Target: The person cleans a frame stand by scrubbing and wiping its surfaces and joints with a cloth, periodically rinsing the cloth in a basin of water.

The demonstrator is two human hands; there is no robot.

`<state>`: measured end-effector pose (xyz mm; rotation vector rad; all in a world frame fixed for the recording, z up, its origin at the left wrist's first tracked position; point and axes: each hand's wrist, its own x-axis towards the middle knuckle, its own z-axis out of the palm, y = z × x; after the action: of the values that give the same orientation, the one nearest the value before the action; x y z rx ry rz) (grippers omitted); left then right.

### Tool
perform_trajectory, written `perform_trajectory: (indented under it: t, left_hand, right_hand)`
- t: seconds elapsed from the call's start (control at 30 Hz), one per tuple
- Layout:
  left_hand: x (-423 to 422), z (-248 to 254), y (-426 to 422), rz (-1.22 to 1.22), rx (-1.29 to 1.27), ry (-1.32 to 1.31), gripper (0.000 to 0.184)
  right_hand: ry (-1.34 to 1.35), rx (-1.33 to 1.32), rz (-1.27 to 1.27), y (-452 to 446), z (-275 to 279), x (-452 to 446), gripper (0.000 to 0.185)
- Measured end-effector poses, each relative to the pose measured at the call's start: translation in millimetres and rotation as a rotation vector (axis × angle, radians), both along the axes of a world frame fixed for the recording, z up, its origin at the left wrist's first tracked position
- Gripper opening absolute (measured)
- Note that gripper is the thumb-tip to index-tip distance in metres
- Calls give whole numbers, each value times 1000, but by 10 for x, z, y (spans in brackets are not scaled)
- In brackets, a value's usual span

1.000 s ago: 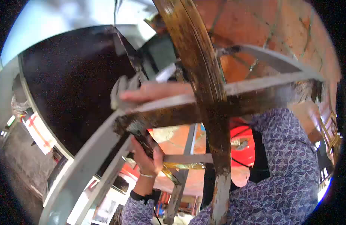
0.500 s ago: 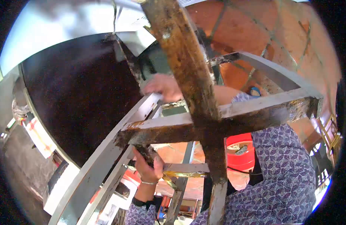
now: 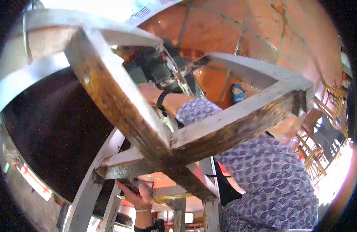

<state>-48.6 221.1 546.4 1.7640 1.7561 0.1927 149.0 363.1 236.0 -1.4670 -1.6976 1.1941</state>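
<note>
A wooden frame [image 3: 124, 112] with crossed beams fills the middle, its faces partly pale grey and partly worn brown. Low at left, my left hand [image 3: 138, 196], with a bracelet at the wrist, is closed round a dark, worn piece just under the crossed beams; it looks like a rung of the frame. My right hand [image 3: 148, 93], with a black band at the wrist, reaches behind the upper beam. That beam hides its fingers, so its grip and anything in it cannot be made out.
A large dark round surface [image 3: 43, 143] with a pale rim lies at left. Orange floor tiles [image 3: 209, 34] spread across the top, with a blue sandal [image 3: 238, 94] on them. Wooden chairs [image 3: 311, 150] stand at far right. Part of a red object shows behind the frame.
The upper beam has swung leftward in view and the crossing sits lower and further left. My right hand has moved left behind the beam; my left hand appears lower, still at the frame.
</note>
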Motion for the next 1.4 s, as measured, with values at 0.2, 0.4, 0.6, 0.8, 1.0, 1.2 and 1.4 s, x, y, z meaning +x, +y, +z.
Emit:
perform_trajectory:
  t: [0.2, 0.4, 0.6, 0.8, 1.0, 1.2, 1.4]
  left_hand:
    - [41, -40, 59, 18, -23, -24, 80]
    - [-15, -93, 38, -39, 79, 8, 81]
    - [200, 59, 184, -112, 28, 17, 76]
    - [147, 38, 165, -82, 4, 33, 78]
    - [154, 4, 129, -90, 41, 31, 77]
    - [204, 51, 156, -58, 11, 36, 74]
    - [156, -39, 183, -134, 109, 74, 72]
  right_hand:
    - [-506, 84, 240, 53, -367, 36, 20]
    - [-446, 111, 15, -364, -199, 856, 22]
    - [-188, -56, -16, 120, -795, 108, 33]
    - [211, -257, 283, 142, -922, -308, 39]
    - [483, 369, 288, 46, 1874, 122, 48]
    - [436, 235, 296, 42, 1140, 62, 51]
    - [677, 427, 49, -79, 1009, -197, 43]
